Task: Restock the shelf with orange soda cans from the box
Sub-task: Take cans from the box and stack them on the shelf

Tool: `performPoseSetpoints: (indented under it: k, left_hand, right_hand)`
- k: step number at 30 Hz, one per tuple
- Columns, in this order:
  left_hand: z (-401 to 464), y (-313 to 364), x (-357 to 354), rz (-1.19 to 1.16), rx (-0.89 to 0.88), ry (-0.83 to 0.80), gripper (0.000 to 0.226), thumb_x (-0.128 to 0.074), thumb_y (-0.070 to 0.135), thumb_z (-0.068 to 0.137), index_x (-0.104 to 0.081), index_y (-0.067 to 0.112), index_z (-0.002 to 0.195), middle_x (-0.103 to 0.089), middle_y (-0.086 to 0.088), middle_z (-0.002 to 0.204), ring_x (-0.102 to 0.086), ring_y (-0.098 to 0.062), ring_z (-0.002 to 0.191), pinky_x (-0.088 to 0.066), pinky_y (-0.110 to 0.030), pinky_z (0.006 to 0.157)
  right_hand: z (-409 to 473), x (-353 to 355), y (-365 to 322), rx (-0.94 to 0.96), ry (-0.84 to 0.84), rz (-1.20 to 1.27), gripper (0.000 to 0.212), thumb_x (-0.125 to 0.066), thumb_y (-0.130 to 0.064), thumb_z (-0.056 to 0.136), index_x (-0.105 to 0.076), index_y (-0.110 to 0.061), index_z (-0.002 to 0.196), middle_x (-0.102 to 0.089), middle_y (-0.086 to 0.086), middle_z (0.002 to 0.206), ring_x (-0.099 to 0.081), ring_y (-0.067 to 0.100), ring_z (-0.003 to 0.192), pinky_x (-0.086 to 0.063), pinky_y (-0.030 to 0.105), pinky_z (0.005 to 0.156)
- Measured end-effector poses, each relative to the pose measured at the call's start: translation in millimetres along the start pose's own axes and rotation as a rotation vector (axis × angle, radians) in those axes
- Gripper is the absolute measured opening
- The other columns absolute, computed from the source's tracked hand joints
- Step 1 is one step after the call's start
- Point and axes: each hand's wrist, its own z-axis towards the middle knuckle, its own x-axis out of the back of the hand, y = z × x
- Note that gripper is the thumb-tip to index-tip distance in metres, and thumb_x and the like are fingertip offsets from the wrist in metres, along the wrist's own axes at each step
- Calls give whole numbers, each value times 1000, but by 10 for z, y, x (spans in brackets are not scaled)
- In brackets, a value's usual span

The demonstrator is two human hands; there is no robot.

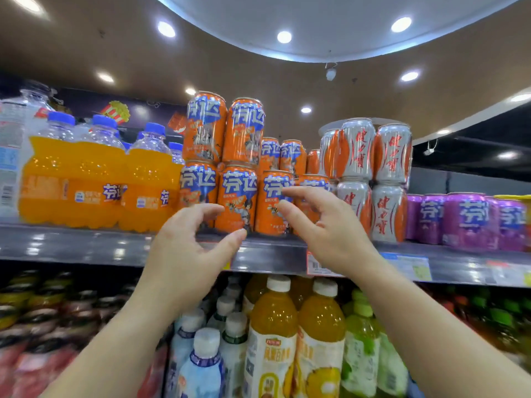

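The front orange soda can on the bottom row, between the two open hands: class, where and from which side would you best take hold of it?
Grip the orange soda can around its mid body, from the front. It stands upright at the shelf edge; neighbours crowd its sides and another can sits on top.

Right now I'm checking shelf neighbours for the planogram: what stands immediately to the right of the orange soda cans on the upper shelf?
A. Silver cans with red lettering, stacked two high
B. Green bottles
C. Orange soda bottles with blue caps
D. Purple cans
A: the silver cans with red lettering stand stacked two high directly right of the orange soda cans; the purple cans come further right, and the orange soda bottles sit to the left.
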Motion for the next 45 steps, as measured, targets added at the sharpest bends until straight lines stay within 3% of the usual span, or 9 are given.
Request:
performPoseSetpoints:
  k: [6, 12, 14, 18, 22, 30, 36, 45]
  left_hand:
    - [-313, 277, -572, 11, -85, -10, 43, -66, 45, 76, -65, 19, 111, -62, 7, 108, -56, -15, 105, -45, -36, 93]
    - [-755, 783, -1382, -29, -135, -246, 46, -62, 45, 78, -65, 21, 118, -65, 3, 115, -56, -21, 111, -43, -42, 98]
    - [-979, 1060, -1760, -40, -141, -359, 51, -60, 48, 78, -65, 22, 121, -65, 3, 120, -55, -21, 115, -42, -44, 101]
    - [-1573, 1656, -2636, -45, -169, -523, 54, -65, 49, 79, -64, 20, 124, -64, -2, 125, -55, -26, 119, -41, -41, 103]
    - [-2268, 2399, -3606, -3, -155, -694, 61, -60, 58, 84, -52, 29, 137, -52, 2, 141, -42, -21, 132, -34, -41, 110]
    - [-3392, 3780, -5167, 41, -260, -975, 71, -46, 66, 87, -37, 29, 147, -32, -4, 156, -25, -24, 144, -19, -40, 116]
    - [-4082, 4615, -6168, -11, -304, -1181, 69, -39, 63, 92, -25, 33, 152, -13, -4, 164, -7, -25, 150, -9, -44, 120]
    - [-4854, 5552, -8109, -144, -356, -1332, 67, -40, 62, 93, -25, 33, 151, -17, -3, 163, -9, -26, 150, -12, -46, 121]
  right_hand:
    - [-742, 179, 317, -136, -3, -69, 42, -52, -50, 89, -67, -29, 122, -62, -23, 114, -54, -7, 111, -38, 7, 92]
    - [-1472, 843, 855, -315, -65, -189, 39, -58, -38, 95, -62, -23, 131, -53, -27, 115, -46, -11, 108, -28, -4, 89]
    - [-1815, 1209, 1072, -411, -79, -226, 40, -58, -36, 96, -60, -22, 134, -55, -19, 119, -51, -1, 113, -31, 2, 89]
    - [-2568, 2005, 1500, -529, -141, -349, 45, -56, -38, 98, -55, -20, 139, -56, -5, 138, -44, 6, 128, -26, 9, 100]
    - [-3406, 2906, 1970, -679, -260, -520, 54, -50, -44, 99, -44, -20, 147, -46, 2, 150, -36, 17, 140, -28, 32, 116]
    - [-4865, 4417, 2616, -988, -334, -770, 62, -39, -52, 101, -30, -21, 154, -29, 9, 160, -22, 25, 148, -18, 38, 119]
    - [-5721, 5282, 3018, -1179, -240, -816, 61, -40, -52, 100, -33, -24, 153, -30, 8, 160, -21, 25, 148, -18, 37, 120]
    - [-6775, 6592, 4294, -1445, -178, -861, 63, -40, -57, 97, -33, -28, 153, -31, 3, 160, -23, 23, 148, -18, 38, 121]
